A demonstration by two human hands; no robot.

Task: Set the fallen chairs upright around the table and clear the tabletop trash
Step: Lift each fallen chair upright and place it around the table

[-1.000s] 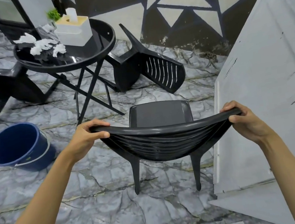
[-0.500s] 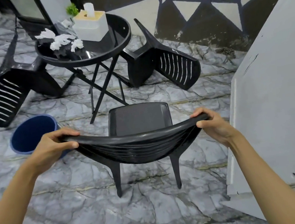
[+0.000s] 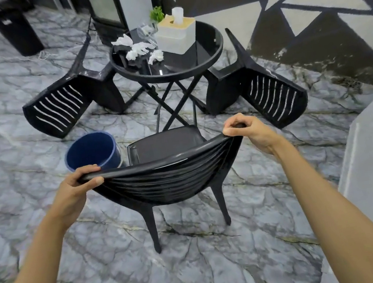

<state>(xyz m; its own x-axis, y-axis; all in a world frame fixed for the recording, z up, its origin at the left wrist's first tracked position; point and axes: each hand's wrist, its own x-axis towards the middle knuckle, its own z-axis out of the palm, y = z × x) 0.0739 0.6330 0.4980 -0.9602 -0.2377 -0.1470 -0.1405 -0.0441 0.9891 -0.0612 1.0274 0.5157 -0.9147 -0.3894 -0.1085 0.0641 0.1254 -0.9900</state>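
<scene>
Holding the upright chair (image 3: 169,179) by its backrest, left grip (image 3: 75,193) and right grip (image 3: 249,132) curled round the rail, we are setting it at the tabletop (image 3: 205,45); left fallen chair (image 3: 61,111), right fallen chair (image 3: 270,96) and crumpled tissues (image 3: 136,48) are waiting.

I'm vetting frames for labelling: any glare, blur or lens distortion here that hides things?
Head view: sharp on the left hand, right hand and held chair; a small glare spot and reflections on the glass table, hiding nothing; soft, even light, faint shadow under the chair legs; wide-angle stretch toward the corners.
</scene>
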